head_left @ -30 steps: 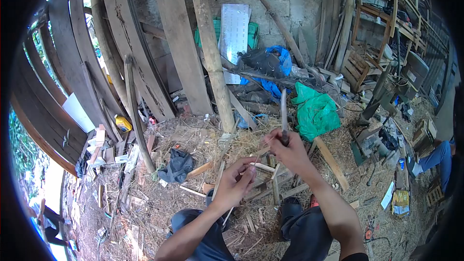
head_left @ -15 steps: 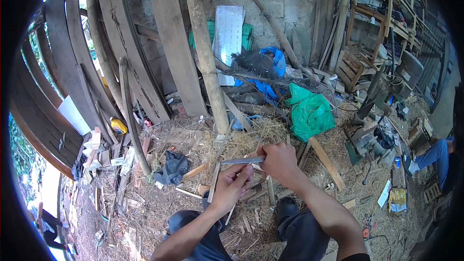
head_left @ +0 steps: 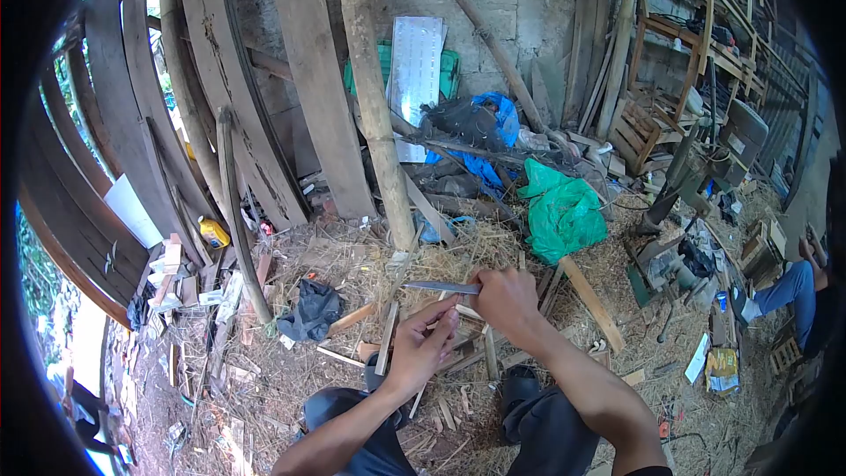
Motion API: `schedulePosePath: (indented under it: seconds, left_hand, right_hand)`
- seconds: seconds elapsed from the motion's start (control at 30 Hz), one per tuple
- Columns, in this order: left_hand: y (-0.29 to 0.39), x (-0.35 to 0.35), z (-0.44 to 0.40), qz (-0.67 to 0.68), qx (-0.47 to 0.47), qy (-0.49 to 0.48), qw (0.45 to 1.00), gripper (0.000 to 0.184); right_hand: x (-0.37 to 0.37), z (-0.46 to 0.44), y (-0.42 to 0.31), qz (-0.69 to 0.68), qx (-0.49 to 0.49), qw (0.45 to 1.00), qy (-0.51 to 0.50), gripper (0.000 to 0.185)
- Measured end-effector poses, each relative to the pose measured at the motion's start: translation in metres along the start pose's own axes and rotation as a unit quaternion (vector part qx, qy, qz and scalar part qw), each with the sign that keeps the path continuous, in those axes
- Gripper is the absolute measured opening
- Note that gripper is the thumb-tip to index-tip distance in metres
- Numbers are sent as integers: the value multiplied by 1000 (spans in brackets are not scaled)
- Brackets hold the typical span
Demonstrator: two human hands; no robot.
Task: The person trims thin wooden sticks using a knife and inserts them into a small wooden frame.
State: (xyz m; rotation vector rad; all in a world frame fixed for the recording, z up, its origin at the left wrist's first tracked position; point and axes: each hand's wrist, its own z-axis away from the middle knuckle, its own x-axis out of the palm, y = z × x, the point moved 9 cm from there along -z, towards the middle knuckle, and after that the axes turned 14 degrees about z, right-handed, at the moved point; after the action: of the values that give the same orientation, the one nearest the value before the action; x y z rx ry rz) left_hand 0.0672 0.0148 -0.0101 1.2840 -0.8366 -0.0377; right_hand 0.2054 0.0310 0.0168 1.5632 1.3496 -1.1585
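Note:
My right hand (head_left: 508, 300) is wrapped round the handle of a knife (head_left: 438, 287), whose blade points left above my other hand. My left hand (head_left: 425, 344), lower and to the left, is closed with thumb and fingertips pinched on a thin pale strip of wood (head_left: 470, 311). Most of that strip is hidden by my fingers and right hand. The blade lies close over the left fingertips; whether it touches the strip I cannot tell. Both hands are above the ground between my knees.
Wood offcuts and straw cover the ground. A black plastic bag (head_left: 311, 310) lies left, a green plastic bag (head_left: 564, 211) ahead right, near a loose plank (head_left: 592, 304). A pole (head_left: 374, 106) stands in front. Another person's leg (head_left: 787, 295) is at the far right.
The knife blade has turned slightly, its tip now a little higher and its flat less visible. My left hand has shifted slightly; both hands keep their grip.

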Motion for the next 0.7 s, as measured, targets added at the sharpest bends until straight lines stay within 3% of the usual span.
schedulePosePath:
  seconds: [0.1, 0.23, 0.37, 0.47, 0.5, 0.57, 0.63, 0.67, 0.7]
  left_hand:
    - [0, 5, 1, -36, -24, 16, 999, 33]
    - [-2, 2, -5, -31, -26, 24, 999, 32]
    - [4, 2, 11, -36, -21, 1, 999, 30]
    - [8, -8, 7, -36, -13, 5, 999, 29]
    - [10, -12, 3, -40, -5, 15, 999, 28]
    - [11, -8, 2, -20, -17, 15, 1000, 30]
    - [4, -2, 6, 104, -76, 21, 991, 34]
    - [3, -4, 5, 103, -75, 22, 992, 34]
    - [-2, -1, 2, 143, -94, 3, 985, 33]
  right_hand:
    - [10, -16, 35, 0, 76, 997, 5, 19]
    - [21, -24, 43, -10, 60, 998, -1, 21]
    - [19, -20, 127, 6, 250, 968, -17, 29]
    - [29, -3, 141, 54, 261, 963, 48, 29]
    - [24, -2, 135, 59, 257, 963, 48, 29]
    - [5, -1, 102, -59, 207, 975, 62, 27]
    - [-13, -2, 60, -151, 109, 982, 45, 20]
    - [-17, 2, 46, -152, 107, 981, 44, 20]
    - [-23, 5, 17, -135, 20, 989, 56, 17]
